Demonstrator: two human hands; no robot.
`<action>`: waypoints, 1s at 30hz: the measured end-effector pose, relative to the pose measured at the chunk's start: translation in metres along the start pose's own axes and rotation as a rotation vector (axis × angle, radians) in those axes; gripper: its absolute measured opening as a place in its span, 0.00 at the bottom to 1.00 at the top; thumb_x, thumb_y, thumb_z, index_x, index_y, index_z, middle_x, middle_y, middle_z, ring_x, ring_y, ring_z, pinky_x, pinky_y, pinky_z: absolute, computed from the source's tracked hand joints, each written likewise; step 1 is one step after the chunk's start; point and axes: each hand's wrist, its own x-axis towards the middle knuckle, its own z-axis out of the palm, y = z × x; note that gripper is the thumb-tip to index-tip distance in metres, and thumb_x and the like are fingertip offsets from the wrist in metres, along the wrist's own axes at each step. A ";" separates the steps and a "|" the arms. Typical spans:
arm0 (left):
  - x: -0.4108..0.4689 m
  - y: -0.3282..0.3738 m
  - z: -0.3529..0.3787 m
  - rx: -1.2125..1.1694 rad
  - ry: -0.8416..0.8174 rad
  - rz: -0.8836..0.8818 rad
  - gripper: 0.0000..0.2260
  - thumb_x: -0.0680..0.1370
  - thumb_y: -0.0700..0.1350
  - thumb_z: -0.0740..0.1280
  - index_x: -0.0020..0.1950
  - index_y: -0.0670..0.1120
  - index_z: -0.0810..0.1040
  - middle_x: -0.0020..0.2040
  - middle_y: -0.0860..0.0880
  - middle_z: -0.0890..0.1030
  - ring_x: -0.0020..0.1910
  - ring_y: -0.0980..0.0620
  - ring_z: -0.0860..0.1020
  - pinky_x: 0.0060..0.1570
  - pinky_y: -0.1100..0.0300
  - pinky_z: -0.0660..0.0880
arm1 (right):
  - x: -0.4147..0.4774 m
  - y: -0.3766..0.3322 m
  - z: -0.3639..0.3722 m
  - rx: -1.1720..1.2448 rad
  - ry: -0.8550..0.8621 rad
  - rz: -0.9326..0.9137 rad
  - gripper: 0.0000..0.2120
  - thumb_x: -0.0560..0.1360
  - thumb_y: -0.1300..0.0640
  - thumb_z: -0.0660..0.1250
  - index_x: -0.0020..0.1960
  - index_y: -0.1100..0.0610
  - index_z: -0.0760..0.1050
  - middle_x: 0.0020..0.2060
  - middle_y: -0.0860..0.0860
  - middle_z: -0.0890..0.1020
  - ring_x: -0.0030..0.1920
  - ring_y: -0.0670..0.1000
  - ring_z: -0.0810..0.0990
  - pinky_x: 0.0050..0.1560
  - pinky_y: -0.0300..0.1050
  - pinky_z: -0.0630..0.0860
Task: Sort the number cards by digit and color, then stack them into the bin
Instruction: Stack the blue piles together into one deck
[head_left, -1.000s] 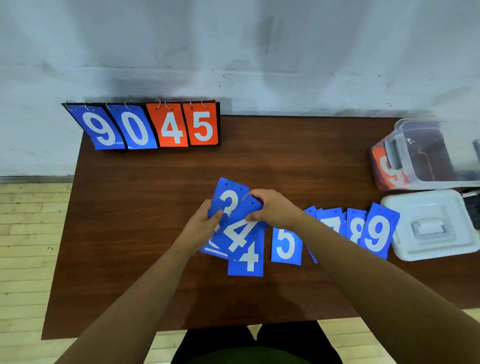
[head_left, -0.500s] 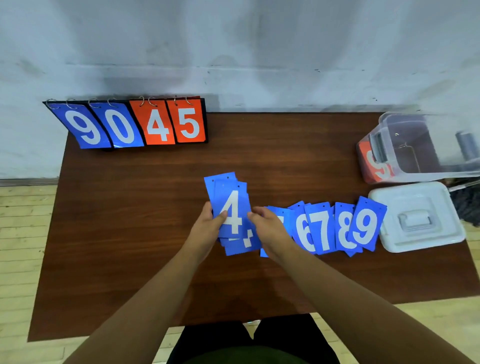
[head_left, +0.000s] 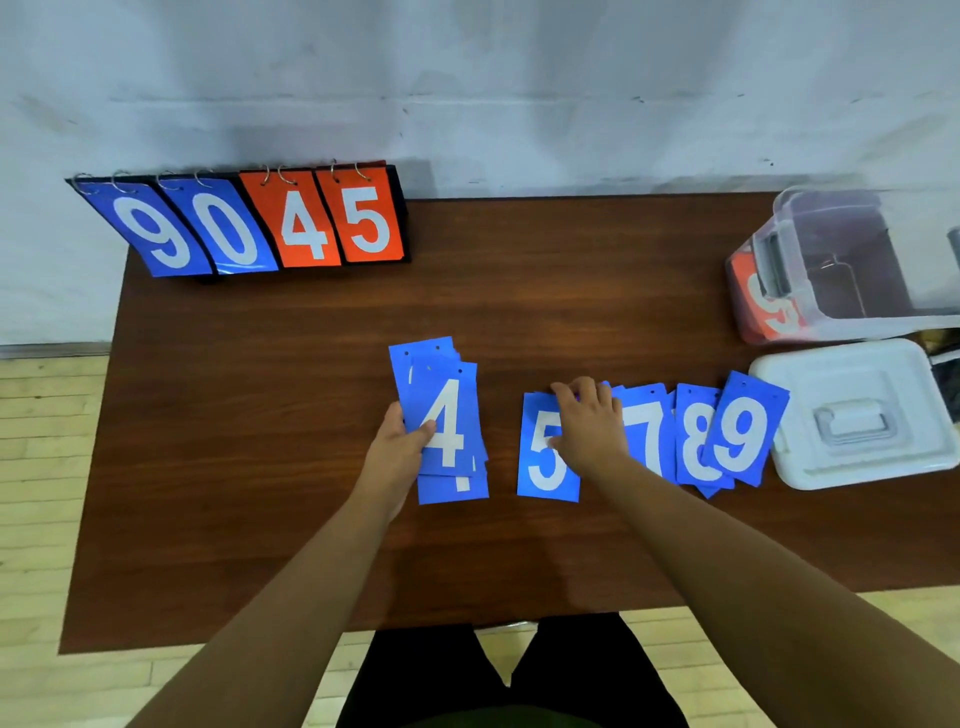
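- Flip scoreboard (head_left: 239, 223): back-left corner of the wooden table (head_left: 260, 415), against the wall. Two blue panels reading 9, 0, then two orange panels reading 4, 5, all hung on rings.
- Left hand (head_left: 397, 447): gripping the left edge of the blue card stack (head_left: 447, 415), thumb on the top face, fingers underneath. Top card reads 4. Stack is loosely squared, with card edges sticking out at the top and bottom.
- Blue 5 card (head_left: 545, 452): flat on the table, just right of the stack, with a gap between them.
- Right hand (head_left: 589, 421): on the upper right of the 5 card, fingers curled over its top edge, thumb pressed on the face. It is pinching the card. Can't tell if the card is lifted.
- Blue 7 card (head_left: 647, 431), blue 8 card (head_left: 693, 441), blue 9 card (head_left: 743, 431): overlapping row to the right of the hand, with the 9 on top and tilted. The hand hides the start of the row.
- White lid (head_left: 857, 415): handle up, touching the row's right end.
- Clear bin (head_left: 857, 322): behind the lid at the right edge. Orange 9 card (head_left: 769, 306) shows through its left end.
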 end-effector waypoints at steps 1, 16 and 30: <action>-0.001 -0.001 0.001 -0.004 -0.001 -0.003 0.12 0.80 0.44 0.67 0.62 0.49 0.72 0.56 0.48 0.82 0.50 0.47 0.84 0.52 0.43 0.81 | 0.003 -0.002 0.001 -0.016 0.003 0.012 0.37 0.72 0.47 0.73 0.74 0.52 0.59 0.68 0.55 0.66 0.70 0.60 0.63 0.71 0.55 0.62; -0.010 -0.003 0.018 0.281 0.084 0.088 0.07 0.82 0.45 0.63 0.59 0.50 0.69 0.52 0.49 0.81 0.44 0.50 0.83 0.41 0.52 0.82 | 0.001 0.023 -0.088 0.687 -0.248 -0.217 0.04 0.78 0.61 0.67 0.52 0.55 0.77 0.42 0.46 0.80 0.42 0.44 0.79 0.38 0.36 0.75; -0.021 0.011 0.103 0.036 -0.159 0.106 0.13 0.77 0.42 0.70 0.60 0.50 0.75 0.56 0.47 0.84 0.50 0.47 0.84 0.51 0.48 0.81 | -0.009 0.062 -0.077 0.899 0.116 0.003 0.11 0.78 0.56 0.67 0.59 0.54 0.76 0.50 0.47 0.79 0.49 0.45 0.77 0.44 0.33 0.71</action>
